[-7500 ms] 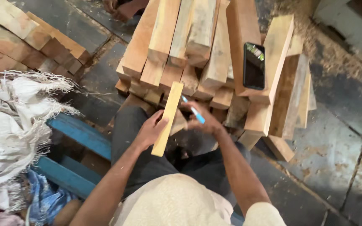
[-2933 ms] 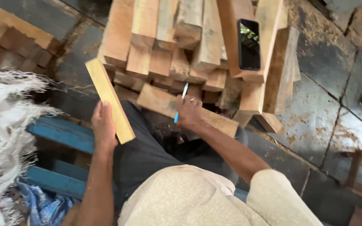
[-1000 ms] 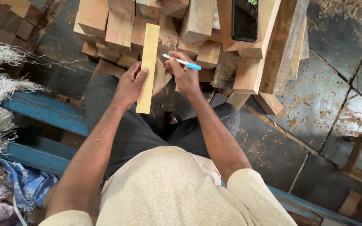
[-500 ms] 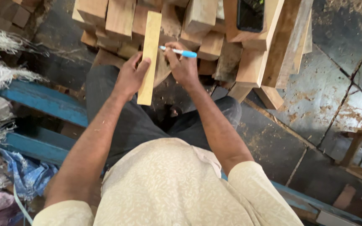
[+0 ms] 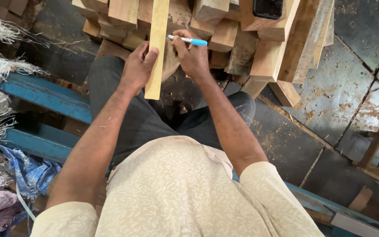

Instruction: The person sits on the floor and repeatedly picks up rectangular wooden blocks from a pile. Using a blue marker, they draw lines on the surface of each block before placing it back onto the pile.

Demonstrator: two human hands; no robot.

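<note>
Head view cuts off the slat's top end and most of the wood stack behind it. A dark phone on the stack is half out of frame. Pale, thin and flat, the slat stands upright over the lap. Left hand grips its left edge, fingers behind, thumb in front. Right hand pinches a blue pen, its tip touching the slat's right edge.

You're in a woodworking shop; cut timber blocks sit stacked high; sawdust litters the stone floor.
</note>
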